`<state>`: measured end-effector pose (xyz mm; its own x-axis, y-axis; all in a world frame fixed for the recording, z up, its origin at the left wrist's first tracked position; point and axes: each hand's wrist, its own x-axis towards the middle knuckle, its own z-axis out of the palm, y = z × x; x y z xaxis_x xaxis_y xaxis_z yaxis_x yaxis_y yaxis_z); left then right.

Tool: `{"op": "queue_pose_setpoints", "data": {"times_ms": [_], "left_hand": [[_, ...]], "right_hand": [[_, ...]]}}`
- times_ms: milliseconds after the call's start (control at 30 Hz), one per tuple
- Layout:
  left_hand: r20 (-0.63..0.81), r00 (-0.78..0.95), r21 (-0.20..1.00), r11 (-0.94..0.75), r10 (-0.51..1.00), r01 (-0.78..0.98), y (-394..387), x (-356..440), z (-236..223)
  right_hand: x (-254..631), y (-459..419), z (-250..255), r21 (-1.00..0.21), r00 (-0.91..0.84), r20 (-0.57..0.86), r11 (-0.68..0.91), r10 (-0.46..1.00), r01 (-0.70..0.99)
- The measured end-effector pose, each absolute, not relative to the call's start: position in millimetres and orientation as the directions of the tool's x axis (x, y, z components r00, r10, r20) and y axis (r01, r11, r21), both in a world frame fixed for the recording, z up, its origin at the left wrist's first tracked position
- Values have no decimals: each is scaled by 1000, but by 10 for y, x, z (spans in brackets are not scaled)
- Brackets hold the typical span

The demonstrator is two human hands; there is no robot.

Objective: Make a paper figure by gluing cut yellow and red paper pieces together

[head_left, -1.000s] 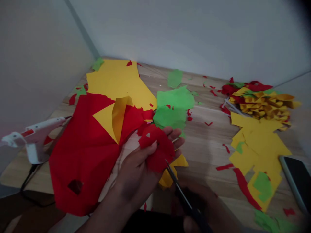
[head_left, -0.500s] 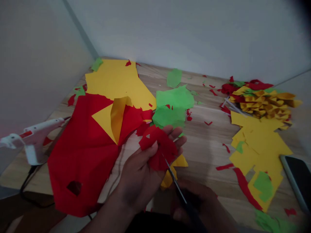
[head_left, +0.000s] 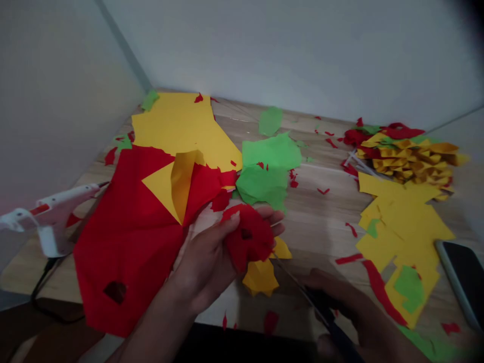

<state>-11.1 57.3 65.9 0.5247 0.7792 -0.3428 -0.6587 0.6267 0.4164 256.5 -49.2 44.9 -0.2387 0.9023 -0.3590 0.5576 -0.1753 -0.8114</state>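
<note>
My left hand [head_left: 212, 257] holds a red paper or felt piece [head_left: 253, 242] between thumb and fingers. The piece has a rounded, uneven edge and a small hole near its middle. In my right hand [head_left: 344, 302] is a pair of scissors [head_left: 317, 307] with dark handles, the tips pointing up and left at the red piece's right edge. Whether the tips touch that edge I cannot tell. Below the red piece lies a yellow cutout [head_left: 260, 277] with a notched edge.
At left, a white glue gun [head_left: 56, 212] with a black cord stands beside a large red sheet [head_left: 132, 237]. Behind are a yellow sheet [head_left: 177, 121] and green pieces [head_left: 268, 161]. Rightward lie yellow sheets [head_left: 401, 217], a folded yellow pile [head_left: 416, 161] and a phone [head_left: 461, 282]. Red scraps are scattered about.
The scissors have drawn back right and down, away from the middle of the red piece. My left hand has shifted slightly, and the red piece has turned, showing its hole.
</note>
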Motion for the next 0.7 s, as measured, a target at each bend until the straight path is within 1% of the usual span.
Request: {"op": "queue_pose_setpoints", "data": {"times_ms": [100,233,333,467,600,700], "left_hand": [[-388,542,492,665,745,-561,572,-185,701],[-433,574,531,711,695,-461,558,-264,741],[-445,566,547,711,694,-441,542,-295,736],[-438,604,560,728,665,-396,523,-307,734],[-435,614,575,728,659,-374,520,-297,766],[-427,618,572,726,660,-381,524,-291,782]], "right_hand": [[2677,-460,492,-792,-211,-330,-148,920,592],[2658,-350,567,-795,-238,-332,-134,913,592],[2616,-245,574,-804,-290,-352,-128,890,581],[2572,-114,596,-843,-385,-362,-121,849,525],[2463,30,695,-862,-453,-407,-170,793,477],[2388,115,718,-883,-505,-400,-173,765,436]]}}
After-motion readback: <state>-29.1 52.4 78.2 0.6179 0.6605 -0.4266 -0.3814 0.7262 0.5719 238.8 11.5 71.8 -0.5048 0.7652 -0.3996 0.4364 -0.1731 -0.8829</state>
